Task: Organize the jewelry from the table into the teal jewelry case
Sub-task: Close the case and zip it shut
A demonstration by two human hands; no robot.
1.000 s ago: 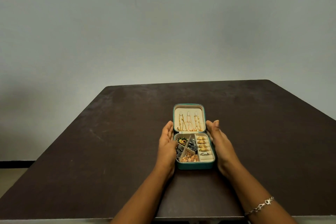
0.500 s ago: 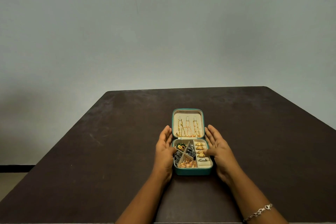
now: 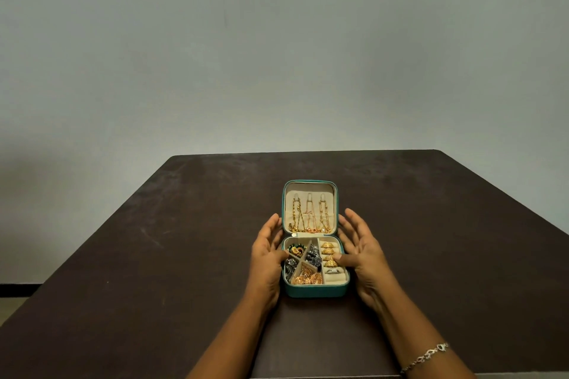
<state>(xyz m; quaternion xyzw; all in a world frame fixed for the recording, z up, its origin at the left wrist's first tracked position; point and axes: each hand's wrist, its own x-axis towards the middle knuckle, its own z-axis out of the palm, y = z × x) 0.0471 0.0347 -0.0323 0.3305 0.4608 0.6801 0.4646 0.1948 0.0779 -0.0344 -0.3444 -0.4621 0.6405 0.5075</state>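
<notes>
- Both hands stand open, one on each side of the small square teal jewelry case: left hand touches its left wall, right hand its right rim, neither gripping.
- Case lies open on the dark brown surface, full of gold rings and chains.
- Probably closing comes next: fold the lid slowly so chains stay inside.
- No readable writing.

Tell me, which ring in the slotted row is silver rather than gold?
The silver ring, nearest the person in the teal jewelry case; the four gold rings sit behind it.
</notes>
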